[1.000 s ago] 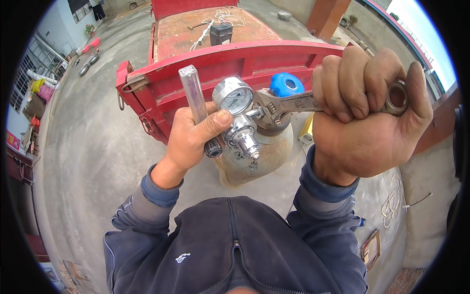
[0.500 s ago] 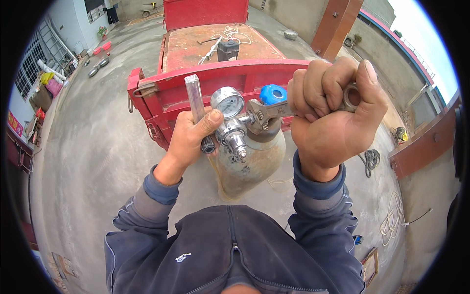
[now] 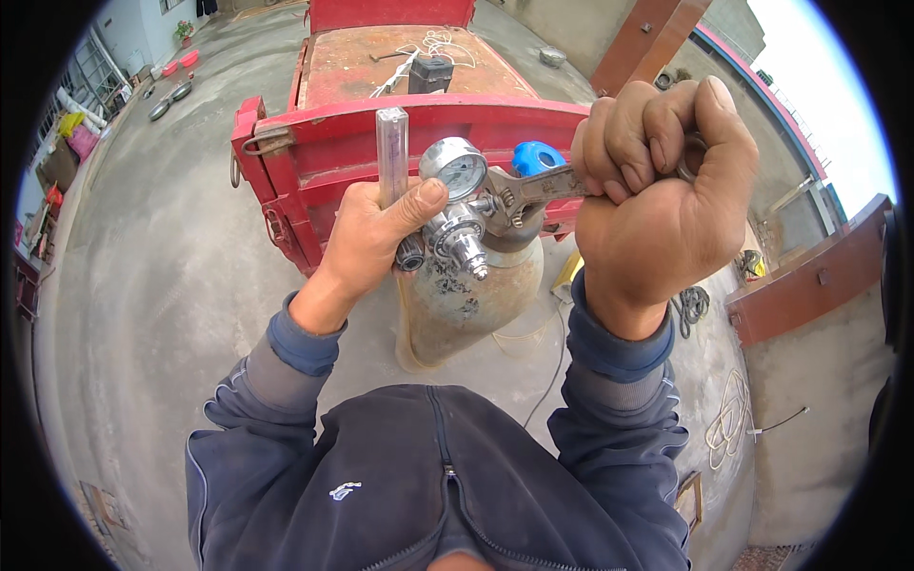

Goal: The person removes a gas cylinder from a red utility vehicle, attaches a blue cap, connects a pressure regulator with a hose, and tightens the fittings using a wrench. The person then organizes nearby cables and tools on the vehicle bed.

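Observation:
My left hand (image 3: 367,238) is closed around the chrome gas regulator, its thumb lying across the body below the round gauge (image 3: 453,167). A clear flow tube (image 3: 391,152) stands upright beside that thumb. In my right fist (image 3: 666,181) is the handle of an adjustable wrench (image 3: 552,186). Its jaws sit at the fitting between the regulator and the cylinder valve; their exact fit on the nut cannot be made out. Beneath stands a worn grey gas cylinder (image 3: 471,309), topped by a blue valve handwheel (image 3: 537,159) just behind the wrench.
Close behind the cylinder is the red tailgate (image 3: 324,157) of a truck bed. On the bed lie a black box-shaped thing (image 3: 430,75), a hammer-like tool and white cord (image 3: 440,43). Coiled hose (image 3: 728,419) and dark rope (image 3: 691,309) lie at right.
The view has shifted slightly, so the truck sits higher and further left. A yellow object and dark cable now show beside my right sleeve. Both hands keep their grips.

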Demonstrator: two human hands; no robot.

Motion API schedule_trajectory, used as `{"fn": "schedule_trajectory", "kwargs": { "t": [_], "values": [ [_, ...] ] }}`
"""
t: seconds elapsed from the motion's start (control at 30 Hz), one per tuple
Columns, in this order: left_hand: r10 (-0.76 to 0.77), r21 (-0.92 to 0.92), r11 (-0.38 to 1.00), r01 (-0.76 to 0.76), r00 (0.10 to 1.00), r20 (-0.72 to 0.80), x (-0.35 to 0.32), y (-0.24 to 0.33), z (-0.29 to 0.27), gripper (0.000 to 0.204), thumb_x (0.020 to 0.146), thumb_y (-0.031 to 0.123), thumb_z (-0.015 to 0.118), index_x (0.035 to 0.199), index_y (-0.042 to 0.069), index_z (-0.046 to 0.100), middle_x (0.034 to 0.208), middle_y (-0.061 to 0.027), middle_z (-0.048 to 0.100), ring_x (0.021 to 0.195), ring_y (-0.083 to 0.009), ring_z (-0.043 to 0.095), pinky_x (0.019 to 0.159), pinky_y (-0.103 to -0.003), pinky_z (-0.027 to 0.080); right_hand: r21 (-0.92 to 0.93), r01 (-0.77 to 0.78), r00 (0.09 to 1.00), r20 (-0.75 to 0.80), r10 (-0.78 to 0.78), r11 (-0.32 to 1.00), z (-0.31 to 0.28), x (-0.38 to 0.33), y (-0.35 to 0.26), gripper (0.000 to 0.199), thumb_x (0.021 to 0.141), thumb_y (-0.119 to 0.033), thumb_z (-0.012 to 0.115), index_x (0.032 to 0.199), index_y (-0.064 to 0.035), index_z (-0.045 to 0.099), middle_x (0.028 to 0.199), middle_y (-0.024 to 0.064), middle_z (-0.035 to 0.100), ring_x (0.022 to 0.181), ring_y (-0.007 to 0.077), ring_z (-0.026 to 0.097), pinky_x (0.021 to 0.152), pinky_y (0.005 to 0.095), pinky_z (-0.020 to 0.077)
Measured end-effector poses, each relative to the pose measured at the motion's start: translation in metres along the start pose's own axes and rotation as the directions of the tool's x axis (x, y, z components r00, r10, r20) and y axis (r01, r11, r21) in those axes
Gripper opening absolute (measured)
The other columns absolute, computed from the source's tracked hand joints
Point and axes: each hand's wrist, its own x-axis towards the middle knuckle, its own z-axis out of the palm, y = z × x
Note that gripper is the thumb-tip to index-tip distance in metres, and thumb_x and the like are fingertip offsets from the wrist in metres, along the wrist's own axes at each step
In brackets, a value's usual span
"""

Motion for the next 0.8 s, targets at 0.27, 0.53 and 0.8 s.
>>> {"fn": "schedule_trajectory", "kwargs": {
  "t": [0.27,0.53,0.8],
  "values": [
    [-0.049,-0.053,0.997,0.047,0.998,-0.033,-0.003,-0.001,0.016,0.060,0.107,0.058,0.069,0.095,0.001,0.079,0.067,-0.0013,0.067,0.049,-0.0059,0.058,0.041,-0.024,0.043,0.044,-0.214,0.977,0.010,0.214,0.976,0.007,0.042,0.011,0.048,0.114,-0.035,0.052,0.073,-0.0131,0.040,0.056,-0.0001,0.034,0.044,0.0124,0.029,0.043,0.0303,0.0248],
    [-0.101,-0.144,0.985,0.092,0.993,-0.056,0.000,0.003,0.020,0.057,0.112,0.053,0.063,0.108,-0.002,0.075,0.078,-0.0087,0.073,0.046,-0.0088,0.057,0.039,-0.024,0.040,-0.077,-0.051,0.998,0.045,0.054,0.996,-0.011,0.025,0.000,0.044,0.113,-0.031,0.039,0.073,-0.0156,0.031,0.059,-0.0012,0.028,0.050,0.0118,0.022,0.048,0.0317,0.0242],
    [-0.080,-0.074,0.994,0.075,0.994,-0.069,-0.003,0.003,0.019,0.059,0.106,0.058,0.071,0.091,0.001,0.076,0.067,-0.0031,0.066,0.048,-0.0076,0.057,0.041,-0.025,0.040,0.138,0.051,0.994,0.091,-0.064,0.989,-0.038,0.005,0.007,0.048,0.113,-0.040,0.041,0.074,-0.0127,0.037,0.059,-0.0011,0.029,0.051,0.0112,0.023,0.047,0.0310,0.0228]
  ]
}}
